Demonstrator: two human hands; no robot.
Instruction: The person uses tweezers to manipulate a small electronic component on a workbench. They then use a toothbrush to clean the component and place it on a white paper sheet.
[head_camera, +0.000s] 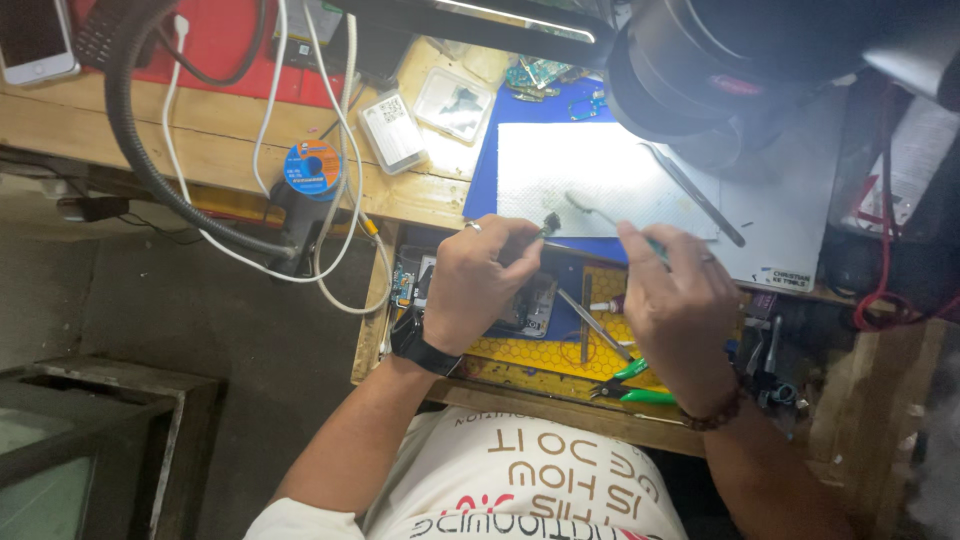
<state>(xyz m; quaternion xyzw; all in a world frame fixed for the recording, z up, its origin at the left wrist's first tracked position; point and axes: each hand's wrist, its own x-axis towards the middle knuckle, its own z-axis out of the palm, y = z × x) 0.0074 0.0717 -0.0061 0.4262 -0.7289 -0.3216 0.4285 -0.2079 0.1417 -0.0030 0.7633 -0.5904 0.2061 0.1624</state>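
Taking the white mat (600, 180) as our landmark: at its near left edge, our left hand (478, 285) has its grip pinched on a small dark part (551, 223). Right of that, our right hand (680, 300) is clamped on what seem to be tweezers (600, 213).

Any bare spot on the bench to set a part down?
Yes: the white mat, between the long tweezers and the blue mat's left edge. The yellow tray under both hands is crowded with tools and an opened phone.
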